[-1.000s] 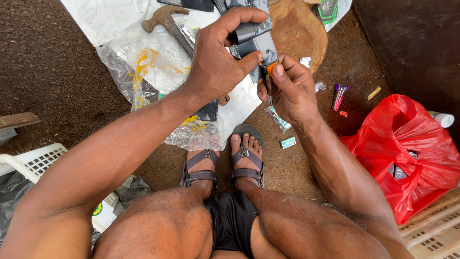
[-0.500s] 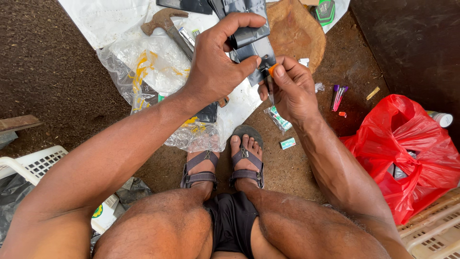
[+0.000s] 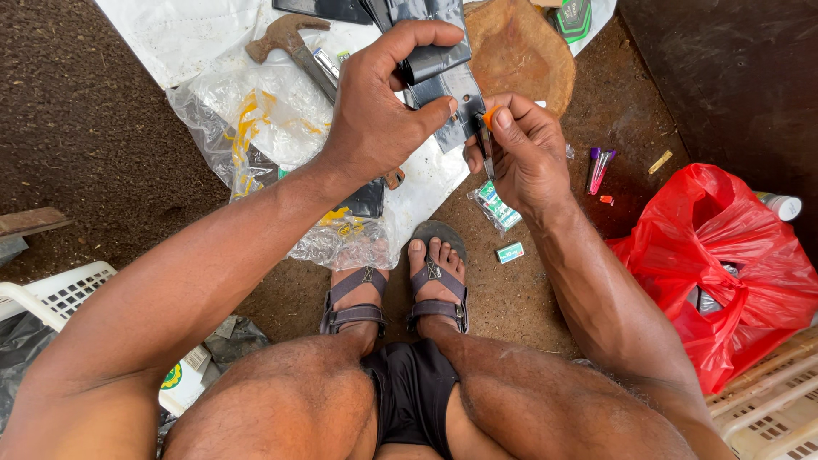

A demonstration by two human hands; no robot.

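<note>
My left hand grips a dark grey folded sheet piece, thumb on one side and fingers curled over the top. My right hand pinches a thin tool with an orange end against the piece's lower right edge. Both hands are held above my sandalled feet and the brown ground.
A rusty hammer lies on clear plastic bags over a white sheet. A brown round block sits behind the hands. A red plastic bag is at right, white crates at left and lower right. Small packets and pens lie on the ground.
My right hand has risen from below the grey piece to its lower right edge, bringing the orange-ended tool up to it. The left hand keeps its grip.
</note>
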